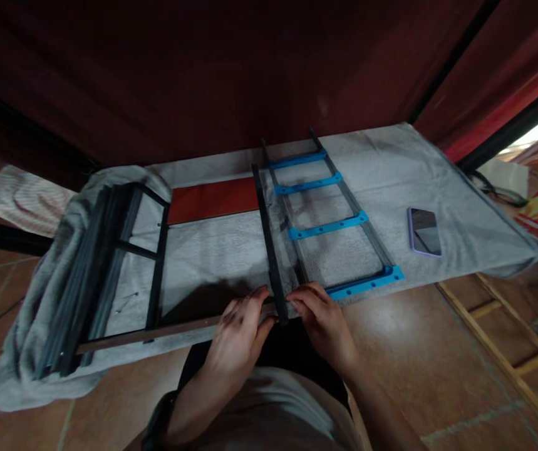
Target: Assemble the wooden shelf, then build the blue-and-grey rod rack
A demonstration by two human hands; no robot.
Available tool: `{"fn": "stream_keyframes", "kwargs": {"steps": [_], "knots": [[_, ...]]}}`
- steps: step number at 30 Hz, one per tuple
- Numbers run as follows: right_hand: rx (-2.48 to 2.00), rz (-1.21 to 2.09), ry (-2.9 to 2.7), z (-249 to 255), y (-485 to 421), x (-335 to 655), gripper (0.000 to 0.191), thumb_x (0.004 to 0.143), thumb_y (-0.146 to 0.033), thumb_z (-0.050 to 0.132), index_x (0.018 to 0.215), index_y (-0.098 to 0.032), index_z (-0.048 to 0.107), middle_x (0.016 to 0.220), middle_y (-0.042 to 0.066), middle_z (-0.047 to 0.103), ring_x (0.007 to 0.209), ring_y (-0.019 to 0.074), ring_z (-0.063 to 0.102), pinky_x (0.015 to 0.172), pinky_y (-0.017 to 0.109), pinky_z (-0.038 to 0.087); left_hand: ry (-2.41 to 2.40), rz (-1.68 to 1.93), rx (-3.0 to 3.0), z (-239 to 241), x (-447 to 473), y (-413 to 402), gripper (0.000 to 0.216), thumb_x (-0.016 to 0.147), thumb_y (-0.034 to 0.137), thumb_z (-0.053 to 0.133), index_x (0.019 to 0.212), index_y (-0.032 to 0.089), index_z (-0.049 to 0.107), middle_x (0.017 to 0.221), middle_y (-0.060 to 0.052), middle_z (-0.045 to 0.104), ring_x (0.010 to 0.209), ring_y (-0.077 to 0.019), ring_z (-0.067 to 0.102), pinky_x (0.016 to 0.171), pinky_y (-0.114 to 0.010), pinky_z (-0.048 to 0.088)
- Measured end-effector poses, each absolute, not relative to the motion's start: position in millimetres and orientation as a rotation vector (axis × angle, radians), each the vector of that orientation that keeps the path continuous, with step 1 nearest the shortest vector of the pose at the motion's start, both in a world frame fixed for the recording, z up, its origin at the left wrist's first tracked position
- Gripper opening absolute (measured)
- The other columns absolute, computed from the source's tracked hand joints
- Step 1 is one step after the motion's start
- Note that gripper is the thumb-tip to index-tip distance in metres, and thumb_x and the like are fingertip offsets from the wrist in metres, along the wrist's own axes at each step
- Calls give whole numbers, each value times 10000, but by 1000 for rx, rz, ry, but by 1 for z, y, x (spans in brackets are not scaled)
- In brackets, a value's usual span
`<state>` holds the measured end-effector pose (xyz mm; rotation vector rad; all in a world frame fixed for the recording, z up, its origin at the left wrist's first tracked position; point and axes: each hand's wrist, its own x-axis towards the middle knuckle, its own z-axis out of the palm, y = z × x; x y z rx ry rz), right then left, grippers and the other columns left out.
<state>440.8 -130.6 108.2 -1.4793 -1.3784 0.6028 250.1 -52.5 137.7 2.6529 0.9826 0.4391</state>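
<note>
My left hand [243, 326] is closed around the near brown bar [179, 331] of a frame, close to its right corner. There the bar meets a dark upright strip [269, 244]. Just right of that strip's near end, my right hand [322, 322] has its fingers curled and pinched together; what they hold, if anything, is hidden. An orange-red panel [215, 199] sits across the far part of the frame, between the dark strip and a dark crossbar [156, 275] on the left.
Beside my right hand lies a rack with blue crosspieces [329, 225]. A phone [424, 232] rests on the grey cloth [391, 169]. Dark strips [78, 275] are piled at left, near loose screws [125, 302]. A wooden ladder-like frame [498, 338] lies on the floor.
</note>
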Motion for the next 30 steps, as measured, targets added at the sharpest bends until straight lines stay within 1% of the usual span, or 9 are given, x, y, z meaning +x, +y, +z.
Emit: {"fn": "stream_keyframes", "kwargs": {"steps": [2,4,7,9,12,14,18,21,30], "knots": [[-1475,628,-1419,110,-130,443,239,1064,-252,500,1088,-268,737,1001,50,698,928,168,699,796,283,593,944,429,2702,137,251,-51,273,1016,231,532,1247,207,674,1172,-95,795,1050,-255,753,946,-401,578],[-1462,657,-1429,111,-129,446,239,1063,-262,504,1072,-265,743,980,47,702,915,166,701,799,283,592,924,422,2730,138,253,-50,256,1019,209,512,1189,201,703,1127,-95,805,1007,-249,760,920,-391,578],[-1454,731,-1327,108,-128,447,171,1030,-310,579,1057,-256,739,955,39,729,882,170,715,790,290,590,938,407,2705,141,256,-48,253,1025,190,493,1139,209,717,1074,-72,812,962,-233,761,862,-369,575],[-1456,860,-1180,104,-128,447,137,986,-362,656,995,-248,731,879,19,743,792,164,720,727,279,585,947,394,2674,145,258,-47,239,1025,187,502,1112,213,723,1052,-58,812,942,-226,758,839,-361,567],[-1433,1085,-967,99,-126,443,201,926,-436,722,898,-237,715,707,-20,718,640,153,700,626,261,564,969,348,2625,151,261,-46,220,1016,181,531,1115,206,725,1056,-52,807,945,-226,749,839,-361,554],[-1418,1134,-880,98,-124,440,232,905,-464,729,882,-233,714,652,-27,702,601,155,692,604,262,560,976,309,2597,154,261,-45,217,1010,174,542,1125,204,724,1063,-50,803,959,-226,741,851,-360,546],[-1484,1032,-868,101,-124,434,227,897,-455,708,859,-231,710,615,-36,669,542,136,644,563,248,520,971,251,2543,158,262,-44,185,1002,184,566,1078,221,730,1007,-40,795,933,-220,725,839,-349,529],[-1569,919,-941,101,-124,431,234,924,-444,660,844,-228,702,566,-50,606,495,119,578,525,237,463,994,253,2525,157,262,-46,154,991,179,584,1027,223,727,975,-33,788,910,-215,718,829,-342,514],[-1718,687,-940,92,-125,415,422,976,-591,563,784,-225,649,554,-46,558,498,125,525,502,248,407,1023,223,2552,151,264,-48,133,983,157,604,1017,206,723,973,-31,785,899,-227,717,851,-375,505]]}}
